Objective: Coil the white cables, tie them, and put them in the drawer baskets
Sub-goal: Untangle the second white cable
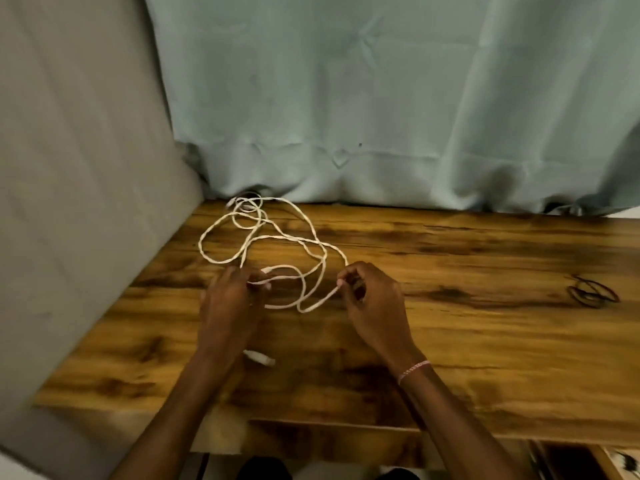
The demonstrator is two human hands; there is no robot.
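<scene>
Near edge of desk [485, 358]: left hand [230, 306] and right hand [372, 303], set apart, each pinch one white cable [277, 237]. Coiling has barely begun; the cable sprawls in loose loops toward the far curtain [381, 98]. Hair ties [593, 292] lie unused at right; tying and storing remain.

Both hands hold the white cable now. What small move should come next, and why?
Probably the right hand should lay its pinched stretch of the thin white cable over to the left hand as a first loop. The cable sprawls in loose, crossing loops on the brown wooden table, uncoiled, and the dark elastic bands lie untouched at the right.
</scene>
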